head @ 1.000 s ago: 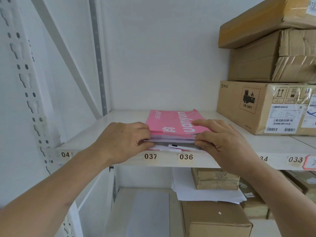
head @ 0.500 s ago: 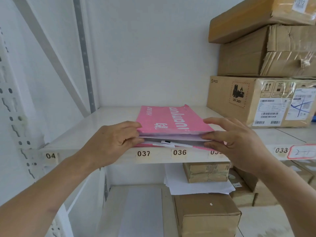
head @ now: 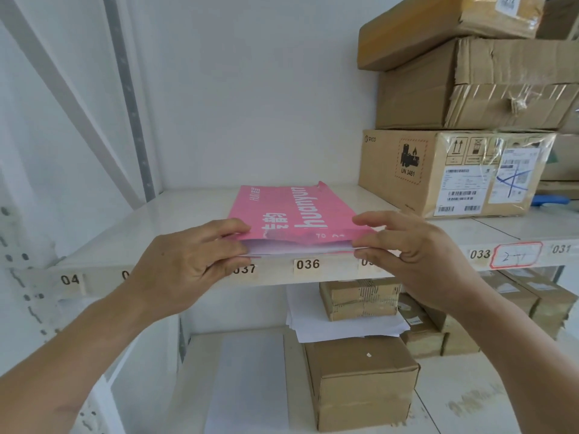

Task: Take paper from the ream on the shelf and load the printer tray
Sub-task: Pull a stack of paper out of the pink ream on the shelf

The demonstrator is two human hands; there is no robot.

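Note:
A pink-wrapped paper ream (head: 293, 216) lies flat on the white shelf (head: 175, 233), its open end facing me at the front edge above label 036. White sheets (head: 294, 248) show in the torn opening. My left hand (head: 185, 267) pinches the left front corner of the ream, thumb on the wrapper and fingers under. My right hand (head: 407, 258) grips the right front corner the same way. No printer or tray is in view.
Stacked cardboard boxes (head: 454, 170) fill the shelf's right side, close to the ream. On the lower shelf sit more boxes (head: 357, 380) and loose white sheets (head: 341, 324). A perforated upright and diagonal brace (head: 131, 101) stand at the left.
The view has shifted slightly and the ream's open end now sits at the shelf's front edge. Both hands hold its front corners, the right hand's fingers spread further over the wrapper.

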